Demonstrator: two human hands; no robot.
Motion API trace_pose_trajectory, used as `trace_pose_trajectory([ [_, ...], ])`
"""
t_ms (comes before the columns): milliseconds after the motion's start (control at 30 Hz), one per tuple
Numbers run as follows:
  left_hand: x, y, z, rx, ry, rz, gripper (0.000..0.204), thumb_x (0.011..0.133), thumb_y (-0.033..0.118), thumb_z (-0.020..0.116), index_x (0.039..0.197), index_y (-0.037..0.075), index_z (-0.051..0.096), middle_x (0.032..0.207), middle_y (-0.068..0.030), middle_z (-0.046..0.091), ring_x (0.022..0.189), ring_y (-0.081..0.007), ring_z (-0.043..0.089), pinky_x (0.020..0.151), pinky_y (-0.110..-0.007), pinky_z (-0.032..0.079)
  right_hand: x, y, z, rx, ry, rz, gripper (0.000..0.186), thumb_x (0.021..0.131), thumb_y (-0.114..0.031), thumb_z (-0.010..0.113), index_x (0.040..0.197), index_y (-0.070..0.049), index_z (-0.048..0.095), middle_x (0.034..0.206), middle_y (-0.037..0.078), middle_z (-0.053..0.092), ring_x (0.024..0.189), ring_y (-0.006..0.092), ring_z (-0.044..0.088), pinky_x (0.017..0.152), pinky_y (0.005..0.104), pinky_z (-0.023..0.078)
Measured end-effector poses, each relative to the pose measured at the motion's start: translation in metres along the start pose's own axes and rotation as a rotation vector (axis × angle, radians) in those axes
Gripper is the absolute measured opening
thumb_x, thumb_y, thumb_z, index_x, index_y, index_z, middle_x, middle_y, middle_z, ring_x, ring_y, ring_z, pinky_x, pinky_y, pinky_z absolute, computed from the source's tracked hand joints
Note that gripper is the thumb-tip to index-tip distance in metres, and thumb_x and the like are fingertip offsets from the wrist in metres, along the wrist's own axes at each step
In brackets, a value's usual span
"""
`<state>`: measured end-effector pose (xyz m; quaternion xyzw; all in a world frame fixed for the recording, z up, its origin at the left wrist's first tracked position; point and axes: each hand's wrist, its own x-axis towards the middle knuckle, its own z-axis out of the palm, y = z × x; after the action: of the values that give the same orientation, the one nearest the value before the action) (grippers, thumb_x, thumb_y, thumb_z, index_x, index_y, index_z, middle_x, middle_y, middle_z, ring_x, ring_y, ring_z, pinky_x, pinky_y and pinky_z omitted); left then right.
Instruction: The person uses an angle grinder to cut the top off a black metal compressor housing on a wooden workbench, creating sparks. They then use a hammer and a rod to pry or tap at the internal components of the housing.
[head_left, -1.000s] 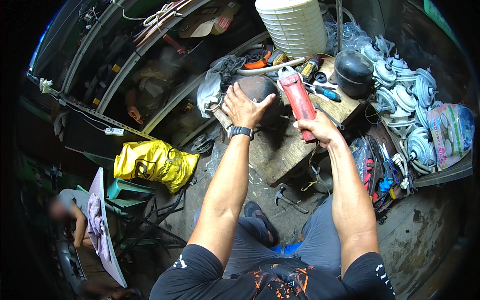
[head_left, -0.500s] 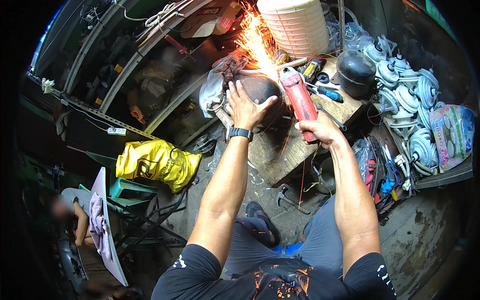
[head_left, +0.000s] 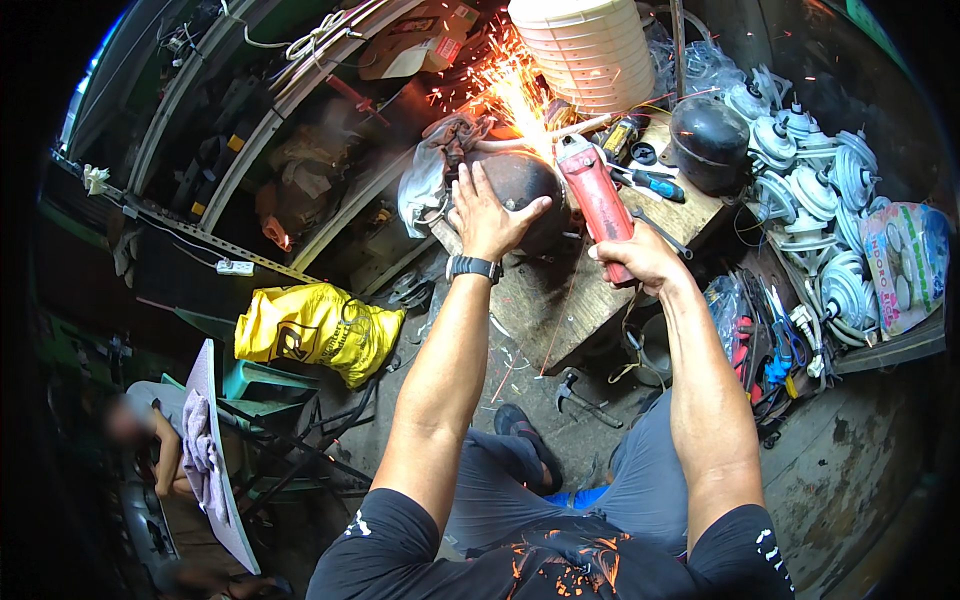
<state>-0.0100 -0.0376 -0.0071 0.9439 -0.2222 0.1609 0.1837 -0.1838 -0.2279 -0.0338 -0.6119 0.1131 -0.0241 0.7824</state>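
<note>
My left hand (head_left: pixel 485 215) lies with fingers spread on a dark, rounded metal housing (head_left: pixel 530 185) on a wooden board (head_left: pixel 540 320). My right hand (head_left: pixel 640 260) is closed round the lower body of a red angle grinder (head_left: pixel 595 190), whose head is against the housing's right side. Bright orange sparks (head_left: pixel 510 85) spray up and back from that spot. A grey rag (head_left: pixel 425 190) lies left of the housing; a blue-handled screwdriver (head_left: pixel 650 182), a yellow-and-black tool (head_left: pixel 620 135) and a wrench (head_left: pixel 665 235) lie right of the grinder.
A white tub (head_left: pixel 580 50) and black dome (head_left: pixel 705 140) stand behind. Pale disc-shaped parts (head_left: pixel 810 200) are piled right. A yellow bag (head_left: pixel 310 330) and power strip (head_left: pixel 235 268) are left. A hammer (head_left: pixel 580 400) lies on the floor. A person (head_left: pixel 160 450) is at lower left.
Sparks have appeared since a second ago and still spray from the grinder's head. Both hands stay in nearly the same places.
</note>
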Motion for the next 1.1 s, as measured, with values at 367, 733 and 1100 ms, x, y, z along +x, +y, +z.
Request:
trace_pose_trajectory([
  [367, 0.000, 0.002, -0.003, 0.017, -0.044, -0.007, 0.137, 0.065, 0.082, 0.076, 0.160, -0.004, 0.025, 0.165, -0.0261, 0.027, 0.154, -0.0437, 0.021, 0.121, -0.059, 0.022, 0.006, 0.007, -0.006, -0.020, -0.016, 0.004, 0.037, 0.081, -0.008, 0.078, 0.113, -0.007, 0.059, 0.089, 0.002, 0.061, 0.068, 0.0116, 0.060, 0.056, 0.0289, 0.055],
  [733, -0.002, 0.004, -0.004, 0.037, -0.024, 0.006, 0.131, 0.068, 0.079, 0.076, 0.158, -0.003, 0.027, 0.162, -0.0283, 0.030, 0.152, -0.0415, 0.025, 0.123, -0.055, 0.023, 0.009, -0.001, -0.003, 0.021, 0.004, 0.040, 0.043, 0.076, -0.010, 0.082, 0.113, -0.003, 0.062, 0.086, 0.006, 0.064, 0.064, 0.0128, 0.063, 0.056, 0.0300, 0.056],
  [1100, -0.009, -0.007, -0.001, -0.020, -0.009, 0.038, 0.131, 0.066, 0.075, 0.081, 0.157, -0.002, 0.028, 0.163, -0.0265, 0.028, 0.152, -0.0443, 0.024, 0.122, -0.058, 0.024, 0.005, 0.006, -0.001, 0.060, -0.014, 0.053, 0.044, 0.076, -0.010, 0.082, 0.114, -0.003, 0.061, 0.086, 0.004, 0.064, 0.062, 0.0130, 0.062, 0.053, 0.0289, 0.055],
])
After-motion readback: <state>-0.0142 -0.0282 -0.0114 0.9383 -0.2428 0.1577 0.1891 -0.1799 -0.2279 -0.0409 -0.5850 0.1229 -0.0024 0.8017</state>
